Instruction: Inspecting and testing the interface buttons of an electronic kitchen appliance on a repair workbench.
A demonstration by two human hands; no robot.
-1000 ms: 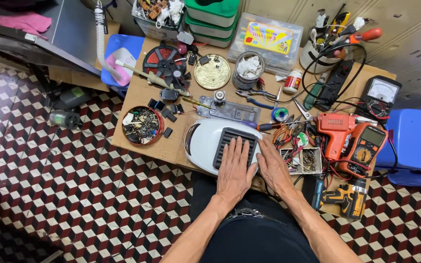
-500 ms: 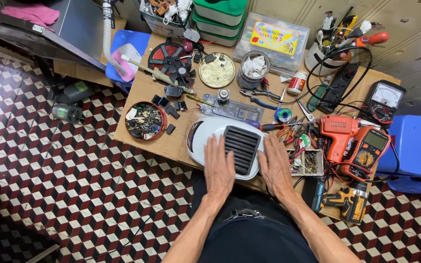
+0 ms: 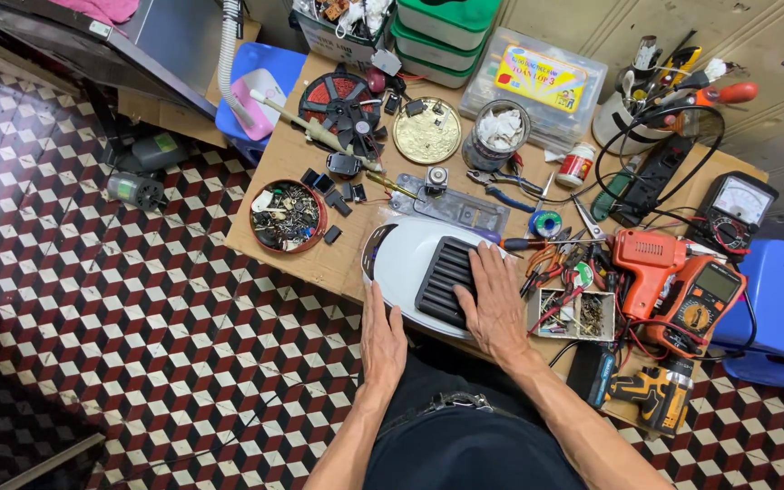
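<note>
A white rounded appliance housing (image 3: 406,263) with a black slatted vent (image 3: 445,281) lies at the front edge of the wooden workbench (image 3: 283,172). My right hand (image 3: 494,304) rests flat on its right part, fingers spread over the vent. My left hand (image 3: 382,340) sits at the housing's lower left rim, fingers apart, partly off the bench edge. Neither hand holds a tool.
Behind the housing lie a grey bracket (image 3: 451,204), a round red tin of small parts (image 3: 287,216), a black fan with copper coil (image 3: 345,102), a brass disc (image 3: 426,131) and pliers (image 3: 508,186). To the right are a parts tray (image 3: 578,313), an orange tool (image 3: 651,259), a multimeter (image 3: 705,299) and a drill (image 3: 655,399).
My left hand has slid off the top of the housing down to its lower left rim. My right hand has moved up onto the vent. The view has shifted slightly.
</note>
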